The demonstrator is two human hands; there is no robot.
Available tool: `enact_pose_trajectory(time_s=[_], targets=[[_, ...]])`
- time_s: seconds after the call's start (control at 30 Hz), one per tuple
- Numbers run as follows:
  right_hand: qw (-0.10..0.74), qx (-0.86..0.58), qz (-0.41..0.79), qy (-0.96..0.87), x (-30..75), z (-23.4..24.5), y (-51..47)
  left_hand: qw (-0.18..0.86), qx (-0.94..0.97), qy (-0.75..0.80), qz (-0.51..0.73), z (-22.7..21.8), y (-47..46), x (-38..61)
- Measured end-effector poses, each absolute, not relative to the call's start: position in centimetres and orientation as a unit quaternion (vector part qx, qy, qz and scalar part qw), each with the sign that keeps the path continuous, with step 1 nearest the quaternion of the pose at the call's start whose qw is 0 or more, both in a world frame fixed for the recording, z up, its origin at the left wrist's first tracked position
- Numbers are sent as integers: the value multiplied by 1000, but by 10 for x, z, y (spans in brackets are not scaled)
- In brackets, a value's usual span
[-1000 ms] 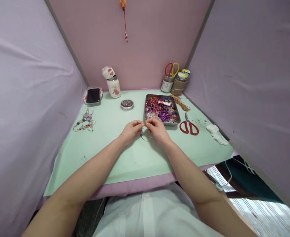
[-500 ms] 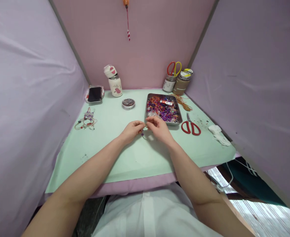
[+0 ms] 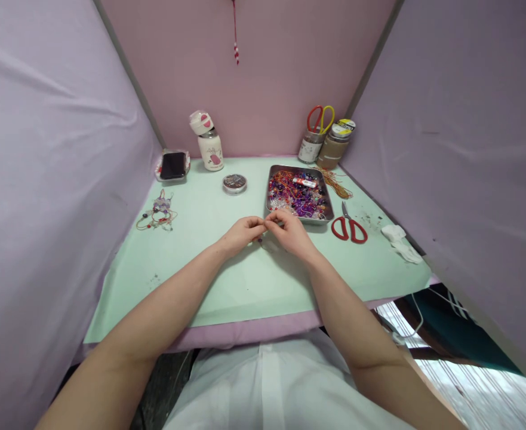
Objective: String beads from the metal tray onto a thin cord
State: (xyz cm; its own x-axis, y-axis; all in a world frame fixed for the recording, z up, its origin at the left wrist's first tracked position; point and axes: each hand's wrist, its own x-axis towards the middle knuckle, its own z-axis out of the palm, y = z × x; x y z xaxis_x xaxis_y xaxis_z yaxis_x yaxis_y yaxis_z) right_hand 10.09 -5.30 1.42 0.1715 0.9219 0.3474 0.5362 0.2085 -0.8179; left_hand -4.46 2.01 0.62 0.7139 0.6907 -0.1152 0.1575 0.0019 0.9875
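My left hand (image 3: 240,233) and my right hand (image 3: 289,232) meet fingertip to fingertip over the green mat (image 3: 254,280), just in front of the metal tray of beads (image 3: 299,195). Both pinch a thin cord; in the earlier frames it carried small dark beads, which the fingers hide now. The tray holds purple, red and clear beads, orange cord and a small white tube. Both sets of fingers are closed in a pinch.
Red scissors (image 3: 349,227) lie right of the tray, white tissue (image 3: 401,242) further right. Two jars (image 3: 329,146), one with scissors in it, stand at the back right. A small round tin (image 3: 234,183), a white bottle (image 3: 209,145), a phone (image 3: 172,165) and finished beadwork (image 3: 157,217) lie left.
The hands have drawn closer together, and the dangling beaded end seen below them earlier is now hidden. The view has tilted down slightly.
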Motion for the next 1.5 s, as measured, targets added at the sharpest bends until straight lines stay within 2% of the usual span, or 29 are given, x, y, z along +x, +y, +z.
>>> enact_pose_trajectory(time_s=[0.27, 0.47, 1.27, 1.5], targets=[[528, -555, 338, -547, 103, 21, -54, 677, 676, 261, 126, 18, 18, -49], [525, -543, 375, -537, 103, 20, -55, 688, 673, 243, 126, 14, 20, -48], [504, -569, 299, -576, 99, 14, -53, 738, 604, 274, 123, 21, 13, -48], [521, -549, 327, -565, 97, 20, -55, 742, 603, 260, 138, 21, 11, -47]])
